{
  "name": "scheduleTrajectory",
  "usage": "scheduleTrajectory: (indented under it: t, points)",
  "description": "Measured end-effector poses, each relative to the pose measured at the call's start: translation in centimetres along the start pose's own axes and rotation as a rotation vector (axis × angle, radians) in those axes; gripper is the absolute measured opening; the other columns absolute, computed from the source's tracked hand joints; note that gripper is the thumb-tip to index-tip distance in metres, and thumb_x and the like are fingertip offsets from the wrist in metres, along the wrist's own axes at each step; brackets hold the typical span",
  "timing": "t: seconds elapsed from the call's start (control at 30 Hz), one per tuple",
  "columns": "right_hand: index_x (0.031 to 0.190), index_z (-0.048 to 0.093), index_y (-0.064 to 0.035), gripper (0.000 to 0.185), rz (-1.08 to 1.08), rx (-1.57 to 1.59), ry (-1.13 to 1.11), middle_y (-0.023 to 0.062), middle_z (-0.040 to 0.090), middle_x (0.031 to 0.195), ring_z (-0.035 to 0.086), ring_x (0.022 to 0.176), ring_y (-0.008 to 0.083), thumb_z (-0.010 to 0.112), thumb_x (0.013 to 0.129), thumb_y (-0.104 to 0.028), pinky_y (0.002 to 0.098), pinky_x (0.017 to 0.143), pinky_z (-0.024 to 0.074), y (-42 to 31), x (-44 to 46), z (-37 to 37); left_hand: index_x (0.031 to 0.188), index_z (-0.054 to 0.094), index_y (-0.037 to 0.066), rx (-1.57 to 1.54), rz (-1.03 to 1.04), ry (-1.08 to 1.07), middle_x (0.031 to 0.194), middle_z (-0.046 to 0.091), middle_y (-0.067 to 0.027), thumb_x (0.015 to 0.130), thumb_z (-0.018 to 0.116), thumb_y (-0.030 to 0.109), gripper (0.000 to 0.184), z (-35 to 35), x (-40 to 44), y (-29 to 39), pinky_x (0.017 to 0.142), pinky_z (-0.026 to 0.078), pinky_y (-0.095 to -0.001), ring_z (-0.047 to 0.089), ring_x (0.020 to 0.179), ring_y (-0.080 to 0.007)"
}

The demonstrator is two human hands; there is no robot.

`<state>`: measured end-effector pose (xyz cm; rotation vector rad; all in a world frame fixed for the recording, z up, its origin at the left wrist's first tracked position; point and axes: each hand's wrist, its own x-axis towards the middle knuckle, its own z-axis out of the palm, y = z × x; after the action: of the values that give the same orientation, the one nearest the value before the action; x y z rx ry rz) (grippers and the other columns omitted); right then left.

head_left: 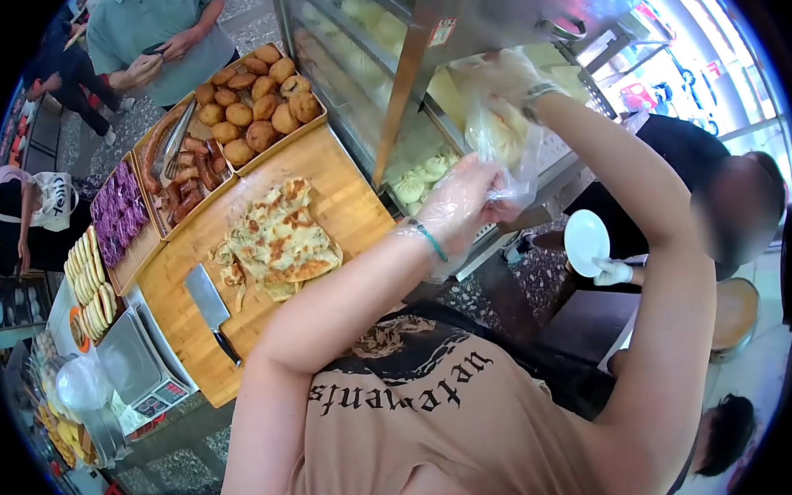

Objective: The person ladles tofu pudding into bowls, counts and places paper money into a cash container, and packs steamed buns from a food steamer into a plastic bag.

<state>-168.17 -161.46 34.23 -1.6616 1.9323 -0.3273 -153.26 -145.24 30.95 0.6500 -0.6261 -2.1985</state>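
Observation:
My left hand (469,193), in a thin clear plastic glove with a green bracelet at the wrist, is closed on the edge of a clear plastic bag (525,178). Pale buns (503,139) show through the bag. Beyond it, my right hand (506,79), also gloved and with a bracelet, reaches into the open cabinet at the bag's upper end. Its fingers are blurred and partly hidden, so I cannot make out what they hold. Several white pleated buns (420,180) sit in the cabinet below my left hand.
Left of the glass cabinet (332,71), a wooden board (350,180) carries flatbread (283,235) and a cleaver (207,298). Trays hold fried balls (261,107) and sausages (189,166). A scale (139,361) stands nearby. At right, a person's gloved hand (613,272) holds a white plate (586,241).

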Motion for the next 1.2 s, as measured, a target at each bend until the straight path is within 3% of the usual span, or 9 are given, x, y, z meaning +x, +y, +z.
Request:
scheduleTrajectory:
  t: [0.07, 0.2, 0.53, 0.6, 0.73, 0.93, 0.97, 1.07, 1.2]
  points:
    - [0.113, 0.061, -0.0097, 0.045, -0.524, -0.733, 0.162, 0.0098, 0.066, 0.095, 0.063, 0.092, 0.0265, 0.058, 0.082, -0.043, 0.0372, 0.077, 0.0491, 1.8, 3.7, 3.0, 0.087, 0.045, 0.005, -0.009, -0.008, -0.024, 0.082, 0.051, -0.0082, 0.093, 0.045, 0.017, 0.013, 0.0, 0.2, -0.2, 0.069, 0.052, -0.0374, 0.058, 0.074, -0.0209]
    - [0.113, 0.064, -0.014, 0.049, -0.685, -0.895, 0.11, 0.0087, 0.066, 0.108, 0.063, 0.098, 0.0277, 0.055, 0.082, -0.05, 0.037, 0.083, 0.0487, -1.5, 3.8, 5.3, 0.09, 0.046, 0.006, -0.066, 0.055, 0.029, 0.083, 0.051, -0.0071, 0.093, 0.044, 0.017, 0.012, -0.8, 0.6, -0.6, 0.071, 0.052, -0.037, 0.057, 0.075, -0.0195]
    - [0.117, 0.059, -0.0091, 0.046, -0.441, -0.658, 0.045, 0.0139, 0.064, 0.106, 0.058, 0.108, 0.0287, 0.056, 0.083, -0.04, 0.0375, 0.09, 0.0444, -1.2, 1.4, 0.0, 0.098, 0.047, 0.006, -0.038, 0.036, -0.005, 0.091, 0.055, -0.0083, 0.093, 0.044, 0.019, 0.015, -0.5, -0.3, -0.1, 0.076, 0.053, -0.0368, 0.056, 0.073, -0.0145]
    - [0.113, 0.059, -0.0049, 0.048, -0.225, -0.513, 0.206, 0.0149, 0.065, 0.094, 0.063, 0.089, 0.0258, 0.059, 0.082, -0.041, 0.036, 0.076, 0.0497, 0.8, 0.7, -1.1, 0.098, 0.047, 0.006, -0.026, 0.031, -0.006, 0.091, 0.055, -0.0082, 0.093, 0.044, 0.019, 0.015, -0.6, -0.4, -0.1, 0.076, 0.053, -0.0364, 0.056, 0.072, -0.0144]
    - [0.108, 0.059, -0.0014, 0.043, 0.309, -0.059, -0.164, 0.0089, 0.061, 0.08, 0.053, 0.052, 0.0149, 0.059, 0.083, -0.037, 0.026, 0.047, 0.0454, 2.5, -2.8, -5.8, 0.097, 0.047, 0.005, 0.016, 0.001, -0.019, 0.091, 0.055, -0.009, 0.094, 0.045, 0.021, 0.016, -1.1, -0.4, 0.4, 0.073, 0.054, -0.0337, 0.058, 0.073, -0.0155]
    - [0.111, 0.058, -0.0041, 0.039, -0.126, -0.406, -0.149, 0.0087, 0.062, 0.08, 0.057, 0.058, 0.0145, 0.06, 0.085, -0.034, 0.0233, 0.049, 0.0445, 6.6, -1.4, -9.8, 0.097, 0.048, 0.005, 0.132, 0.038, -0.014, 0.09, 0.056, -0.0083, 0.092, 0.048, 0.022, 0.018, -0.7, -0.5, 1.2, 0.075, 0.053, -0.0329, 0.059, 0.076, -0.0151]
    - [0.122, 0.055, -0.0086, 0.046, -0.277, -0.208, -0.365, 0.0101, 0.066, 0.087, 0.06, 0.064, 0.013, 0.058, 0.087, -0.038, 0.0228, 0.05, 0.0448, 10.1, 1.4, -11.3, 0.096, 0.048, 0.005, 0.14, 0.075, -0.01, 0.089, 0.056, -0.0075, 0.092, 0.049, 0.021, 0.017, -0.7, -0.4, 1.1, 0.076, 0.053, -0.0328, 0.059, 0.077, -0.0144]
    - [0.128, 0.053, -0.0125, 0.051, 0.163, 0.195, -0.234, 0.0125, 0.069, 0.089, 0.061, 0.061, 0.0114, 0.055, 0.088, -0.045, 0.0203, 0.046, 0.0437, 3.2, -4.1, -13.0, 0.095, 0.049, 0.004, 0.157, 0.075, 0.019, 0.087, 0.056, -0.007, 0.092, 0.049, 0.021, 0.017, -0.9, -0.6, 1.7, 0.077, 0.053, -0.0322, 0.059, 0.081, -0.0144]
    - [0.127, 0.054, -0.0141, 0.055, 0.063, -0.015, -0.089, 0.0129, 0.069, 0.083, 0.053, 0.044, 0.007, 0.053, 0.087, -0.051, 0.0149, 0.037, 0.0331, 4.8, -6.4, -16.7, 0.093, 0.049, 0.005, 0.165, 0.087, 0.017, 0.088, 0.056, -0.006, 0.092, 0.049, 0.019, 0.014, -1.2, -0.8, 1.9, 0.079, 0.051, -0.0313, 0.058, 0.08, -0.0143]
